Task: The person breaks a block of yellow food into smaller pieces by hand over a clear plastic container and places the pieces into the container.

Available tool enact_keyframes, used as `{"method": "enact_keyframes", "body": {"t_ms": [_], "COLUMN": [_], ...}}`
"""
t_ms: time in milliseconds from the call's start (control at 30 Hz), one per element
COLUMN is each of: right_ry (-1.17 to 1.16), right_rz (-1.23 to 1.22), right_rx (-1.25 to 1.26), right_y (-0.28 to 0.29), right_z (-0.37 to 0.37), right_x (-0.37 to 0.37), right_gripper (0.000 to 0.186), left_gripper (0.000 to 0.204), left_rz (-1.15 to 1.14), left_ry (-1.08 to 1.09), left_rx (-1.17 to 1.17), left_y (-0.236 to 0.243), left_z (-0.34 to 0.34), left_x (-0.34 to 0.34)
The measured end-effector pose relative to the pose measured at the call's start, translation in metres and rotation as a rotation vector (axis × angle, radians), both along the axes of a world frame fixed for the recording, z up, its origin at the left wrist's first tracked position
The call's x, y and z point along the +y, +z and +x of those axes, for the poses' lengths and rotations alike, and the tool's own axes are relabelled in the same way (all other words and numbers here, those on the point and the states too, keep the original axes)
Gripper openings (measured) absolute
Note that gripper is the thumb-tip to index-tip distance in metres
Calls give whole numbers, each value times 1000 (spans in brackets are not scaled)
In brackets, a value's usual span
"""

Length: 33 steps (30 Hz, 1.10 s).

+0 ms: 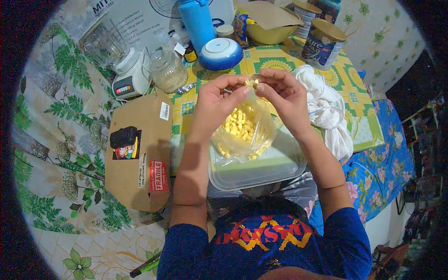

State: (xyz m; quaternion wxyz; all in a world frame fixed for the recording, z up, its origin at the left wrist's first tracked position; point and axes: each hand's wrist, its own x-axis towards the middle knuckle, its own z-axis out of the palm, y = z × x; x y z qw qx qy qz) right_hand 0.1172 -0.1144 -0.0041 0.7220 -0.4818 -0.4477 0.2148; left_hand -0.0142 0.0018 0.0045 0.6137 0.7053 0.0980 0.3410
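My left hand (216, 101) and my right hand (286, 95) meet fingertip to fingertip above a clear plastic bag (264, 133). Small yellow pieces (252, 83) show between the thumbs and fingers of both hands, each hand closed in a pinch. Many more blocky yellow pieces (239, 123) fill the bag. Its upper part rises to just below my fingers; I cannot tell whether they also grip it. The bag rests on a clear plastic tub (254, 179) in front of me, and a few pieces lie low near its bottom.
A cardboard box (140, 177) stands left of my left forearm. White cloth (331, 116) lies bunched beside my right forearm. Behind are a blender base (133, 74), a glass jar (169, 72), a blue bowl (220, 58), a blue bottle (197, 23), and a tin (323, 49).
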Motion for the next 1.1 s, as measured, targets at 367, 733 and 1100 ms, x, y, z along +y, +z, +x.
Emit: {"method": "enact_keyframes", "body": {"t_ms": [367,733,1100], "right_ry": [3,-10,8], "right_rz": [21,20,37], "right_rx": [-2,-151,-103], "right_y": [-5,-9,-6], "right_z": [2,2,-2], "right_x": [2,2,0], "right_gripper": [27,20,19], "left_gripper": [22,17,17], "left_rz": [-12,2,-9], "left_ry": [12,-9,-44], "left_rx": [-21,-33,-19], "left_y": [-2,-3,-3], "left_z": [1,3,1], "left_x": [-1,-3,-1]}}
